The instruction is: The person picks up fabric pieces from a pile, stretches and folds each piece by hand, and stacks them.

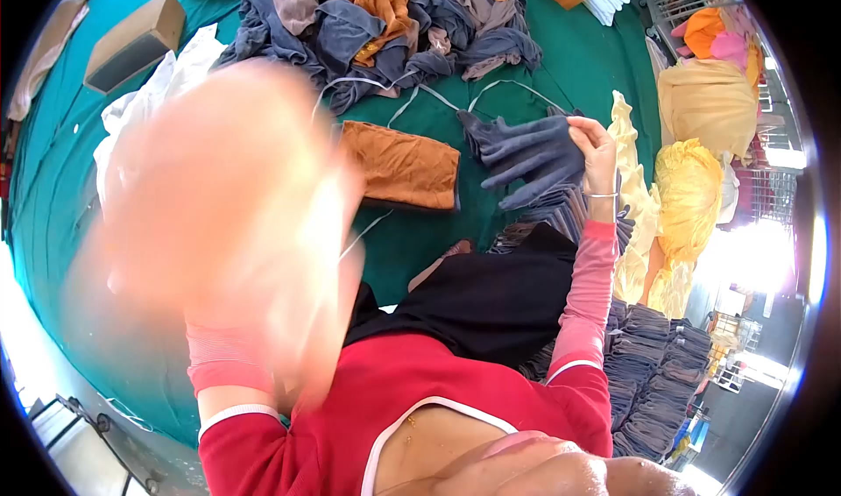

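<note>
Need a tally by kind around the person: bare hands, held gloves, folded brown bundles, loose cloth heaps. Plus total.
Bare hands: 2 (left hand, blurred; right hand)
Dark glove, held: 1
Folded brown bundle: 1
Loose cloth heap: 1, pieces uncountable
Total: 5

Left hand [232,198] loomed large and close, badly blurred; finger pose was unreadable. Left forearm [229,351] was partly hidden behind it. Right arm [587,308] reached forward, wrist [601,195] nearly straight. Right hand [596,152] was pinched, fingers [585,125] bent inward, well apart from left.
</note>
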The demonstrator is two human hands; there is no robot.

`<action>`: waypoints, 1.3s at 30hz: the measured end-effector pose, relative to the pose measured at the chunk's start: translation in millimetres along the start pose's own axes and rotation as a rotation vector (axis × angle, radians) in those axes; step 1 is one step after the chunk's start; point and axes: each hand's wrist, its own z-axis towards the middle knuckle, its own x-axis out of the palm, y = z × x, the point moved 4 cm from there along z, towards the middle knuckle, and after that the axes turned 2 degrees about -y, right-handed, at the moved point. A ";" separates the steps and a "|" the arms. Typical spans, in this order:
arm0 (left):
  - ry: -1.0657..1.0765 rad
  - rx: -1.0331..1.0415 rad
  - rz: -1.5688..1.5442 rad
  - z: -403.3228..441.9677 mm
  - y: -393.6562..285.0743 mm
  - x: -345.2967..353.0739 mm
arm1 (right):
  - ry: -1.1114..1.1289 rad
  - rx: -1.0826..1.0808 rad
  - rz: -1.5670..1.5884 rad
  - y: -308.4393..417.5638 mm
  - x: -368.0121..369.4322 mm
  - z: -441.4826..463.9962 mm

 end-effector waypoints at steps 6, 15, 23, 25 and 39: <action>1.030 0.122 0.526 -34.2 171.4 90.6 | 0.555 -0.169 0.270 133.0 93.1 -72.7; 0.718 -1.063 -0.226 -47.5 185.6 90.4 | 0.217 0.186 0.873 47.6 50.4 -23.3; 0.305 -1.276 -0.441 -16.6 182.1 66.7 | 0.686 0.590 1.223 2.0 133.4 -75.8; 0.399 -1.241 -0.419 -11.6 179.8 64.7 | 0.828 0.503 1.222 8.0 135.8 -84.8; 0.055 -1.273 -0.371 6.5 200.4 24.0 | 0.253 0.349 0.961 26.3 62.0 -41.2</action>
